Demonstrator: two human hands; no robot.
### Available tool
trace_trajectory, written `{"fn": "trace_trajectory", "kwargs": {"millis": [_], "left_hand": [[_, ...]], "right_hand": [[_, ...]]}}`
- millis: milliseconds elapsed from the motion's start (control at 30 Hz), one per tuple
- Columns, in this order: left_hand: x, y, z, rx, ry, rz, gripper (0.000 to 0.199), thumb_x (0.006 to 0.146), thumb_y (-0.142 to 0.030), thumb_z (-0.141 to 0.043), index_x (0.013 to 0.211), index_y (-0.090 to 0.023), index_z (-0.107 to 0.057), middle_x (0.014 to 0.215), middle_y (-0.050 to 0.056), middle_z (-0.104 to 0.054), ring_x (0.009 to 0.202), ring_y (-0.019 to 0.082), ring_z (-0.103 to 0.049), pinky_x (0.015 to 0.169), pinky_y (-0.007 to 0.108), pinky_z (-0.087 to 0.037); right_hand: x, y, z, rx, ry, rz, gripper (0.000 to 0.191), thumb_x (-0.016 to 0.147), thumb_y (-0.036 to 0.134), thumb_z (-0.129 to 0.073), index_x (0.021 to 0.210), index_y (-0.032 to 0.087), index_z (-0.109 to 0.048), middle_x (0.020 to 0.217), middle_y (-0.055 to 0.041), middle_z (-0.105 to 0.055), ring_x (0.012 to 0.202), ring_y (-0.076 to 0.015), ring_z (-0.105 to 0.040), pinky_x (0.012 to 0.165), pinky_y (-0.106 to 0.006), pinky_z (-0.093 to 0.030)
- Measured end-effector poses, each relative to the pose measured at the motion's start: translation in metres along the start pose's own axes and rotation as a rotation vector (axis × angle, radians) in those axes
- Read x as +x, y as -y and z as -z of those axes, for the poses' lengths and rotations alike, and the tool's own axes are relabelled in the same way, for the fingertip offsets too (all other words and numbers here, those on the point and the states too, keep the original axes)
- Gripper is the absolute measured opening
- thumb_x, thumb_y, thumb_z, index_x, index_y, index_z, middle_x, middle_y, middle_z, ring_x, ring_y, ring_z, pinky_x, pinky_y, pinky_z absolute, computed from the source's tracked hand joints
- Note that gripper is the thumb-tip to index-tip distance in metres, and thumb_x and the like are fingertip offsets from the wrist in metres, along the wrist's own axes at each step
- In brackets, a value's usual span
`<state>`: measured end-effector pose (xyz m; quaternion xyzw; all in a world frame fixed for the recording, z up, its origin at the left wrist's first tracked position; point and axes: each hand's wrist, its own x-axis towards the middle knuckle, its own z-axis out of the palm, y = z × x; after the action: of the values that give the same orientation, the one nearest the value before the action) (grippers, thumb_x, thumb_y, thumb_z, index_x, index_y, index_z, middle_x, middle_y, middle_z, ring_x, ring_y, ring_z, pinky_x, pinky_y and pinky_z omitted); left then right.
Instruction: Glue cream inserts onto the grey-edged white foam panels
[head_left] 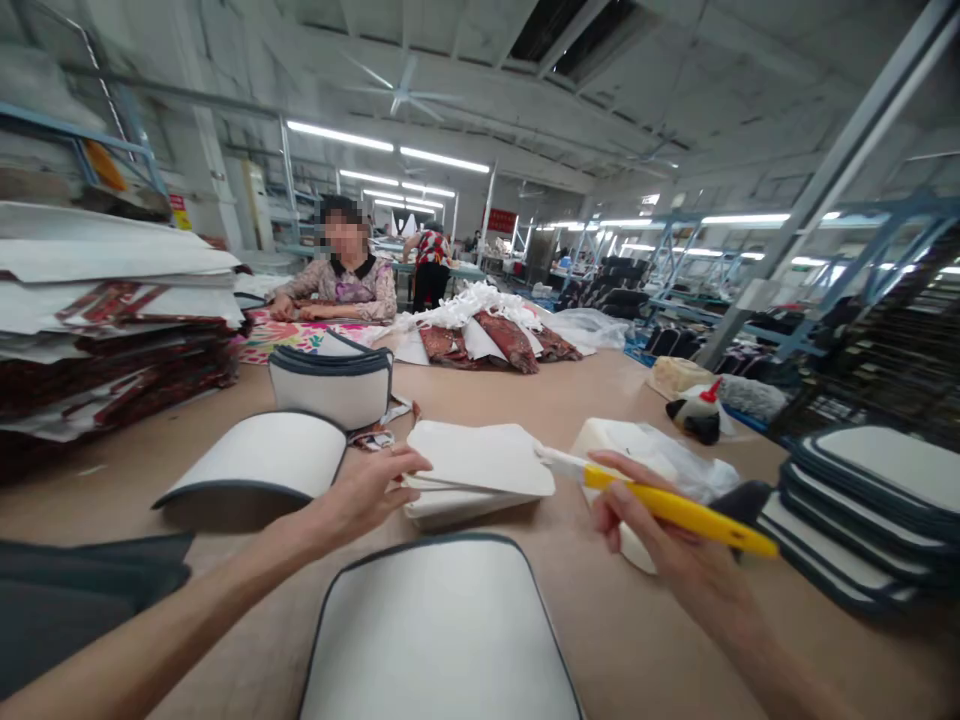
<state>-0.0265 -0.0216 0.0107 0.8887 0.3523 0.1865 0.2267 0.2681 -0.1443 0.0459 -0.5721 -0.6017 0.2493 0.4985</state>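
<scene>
My left hand (pixel 375 490) pinches the left edge of the top sheet in a small stack of white pieces (pixel 480 460); that sheet is slightly raised off the ones below. In my right hand (pixel 637 515) is a brush (pixel 675 512) with a yellow handle, its pale tip at the right edge of the top sheet. Nearest me lies a white panel (pixel 442 630) with dark edging. A curved white panel (pixel 262 455) with the same edging rests to the left, and several more stand nested (pixel 330 385) behind it.
Dark-edged panels are piled at the right (pixel 885 500). A red-capped bottle (pixel 701 412) lies beyond a plastic bag (pixel 690 470). Tall fabric stacks (pixel 112 320) rise at the left. Across the table sits a person (pixel 349 280) near white-and-red bundles (pixel 487 335).
</scene>
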Motion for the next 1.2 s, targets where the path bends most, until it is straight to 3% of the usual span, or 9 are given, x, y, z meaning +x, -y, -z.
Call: {"fn": "trace_trajectory", "kwargs": {"millis": [67, 133, 267, 400, 533, 767, 900, 1067, 1200], "left_hand": [[0.027, 0.022, -0.007, 0.094, -0.001, -0.024, 0.034, 0.077, -0.010, -0.055, 0.110, -0.017, -0.053, 0.112, 0.010, -0.054, 0.101, 0.023, -0.051, 0.089, 0.034, -0.038], [0.042, 0.042, -0.012, 0.116, 0.044, -0.026, 0.043, 0.072, -0.008, -0.060, 0.113, -0.018, -0.052, 0.113, 0.010, -0.053, 0.103, 0.025, -0.050, 0.090, 0.035, -0.037], [0.052, 0.060, -0.008, 0.114, 0.138, -0.022, 0.051, 0.070, -0.015, -0.067, 0.117, -0.020, -0.049, 0.111, 0.008, -0.055, 0.101, 0.024, -0.052, 0.086, 0.032, -0.040], [0.060, 0.060, 0.002, 0.083, 0.206, -0.003, 0.052, 0.071, -0.023, -0.069, 0.118, -0.017, -0.048, 0.102, 0.007, -0.059, 0.095, 0.024, -0.054, 0.081, 0.031, -0.041], [0.068, 0.065, 0.008, 0.047, 0.249, -0.016, 0.041, 0.072, -0.028, -0.067, 0.109, -0.017, -0.053, 0.094, 0.005, -0.061, 0.087, 0.022, -0.056, 0.074, 0.028, -0.041], [0.068, 0.068, 0.009, 0.024, 0.224, -0.102, 0.008, 0.080, -0.022, -0.050, 0.084, -0.019, -0.056, 0.086, 0.002, -0.058, 0.080, 0.018, -0.054, 0.071, 0.025, -0.039], [0.067, 0.074, 0.002, 0.009, 0.126, -0.112, 0.010, 0.069, -0.011, -0.050, 0.076, -0.018, -0.052, 0.091, 0.004, -0.055, 0.085, 0.019, -0.052, 0.078, 0.028, -0.038], [0.067, 0.088, -0.004, -0.097, 0.021, -0.026, 0.010, 0.071, -0.017, -0.046, 0.080, -0.017, -0.051, 0.081, 0.003, -0.056, 0.075, 0.016, -0.054, 0.068, 0.026, -0.043], [0.067, 0.092, -0.011, -0.200, -0.040, 0.015, 0.017, 0.073, -0.025, -0.048, 0.086, -0.016, -0.053, 0.080, 0.002, -0.058, 0.074, 0.016, -0.057, 0.066, 0.026, -0.047]], "right_hand": [[0.023, -0.021, -0.015, 0.011, 0.133, 0.076, 0.037, 0.089, 0.035, -0.040, 0.123, 0.022, -0.047, 0.070, 0.0002, -0.061, 0.053, -0.0123, -0.056, 0.057, -0.027, -0.048], [0.043, -0.046, -0.028, -0.102, 0.183, 0.189, 0.035, 0.090, 0.029, -0.036, 0.122, 0.024, -0.049, 0.074, -0.0017, -0.063, 0.058, -0.0138, -0.059, 0.058, -0.028, -0.048], [0.072, -0.082, -0.043, -0.600, 0.245, 0.451, 0.030, 0.081, 0.022, -0.053, 0.111, 0.022, -0.058, 0.089, -0.0081, -0.066, 0.079, -0.0220, -0.061, 0.073, -0.037, -0.047], [0.085, -0.088, -0.047, -0.876, 0.407, 0.537, 0.048, 0.069, 0.020, -0.068, 0.114, 0.018, -0.053, 0.103, -0.0131, -0.064, 0.095, -0.0275, -0.057, 0.088, -0.047, -0.039], [0.090, -0.087, -0.047, -0.951, 0.461, 0.490, 0.056, 0.064, 0.017, -0.071, 0.116, 0.018, -0.051, 0.111, -0.0136, -0.061, 0.100, -0.0292, -0.053, 0.084, -0.045, -0.040], [0.092, -0.087, -0.038, -0.913, 0.393, 0.495, 0.041, 0.074, 0.012, -0.057, 0.114, 0.021, -0.052, 0.103, -0.0103, -0.063, 0.092, -0.0248, -0.055, 0.079, -0.039, -0.041], [0.088, -0.081, -0.037, -0.864, 0.335, 0.499, 0.043, 0.076, 0.011, -0.053, 0.117, 0.021, -0.048, 0.105, -0.0102, -0.061, 0.096, -0.0251, -0.053, 0.082, -0.040, -0.040], [0.086, -0.072, -0.042, -0.757, 0.248, 0.423, 0.043, 0.075, 0.031, -0.062, 0.114, 0.019, -0.049, 0.105, -0.0117, -0.059, 0.095, -0.0257, -0.052, 0.083, -0.040, -0.040], [0.097, -0.081, -0.046, -0.720, 0.093, 0.453, 0.037, 0.072, 0.014, -0.058, 0.109, 0.020, -0.055, 0.098, -0.0099, -0.062, 0.093, -0.0262, -0.053, 0.081, -0.041, -0.039]]}}
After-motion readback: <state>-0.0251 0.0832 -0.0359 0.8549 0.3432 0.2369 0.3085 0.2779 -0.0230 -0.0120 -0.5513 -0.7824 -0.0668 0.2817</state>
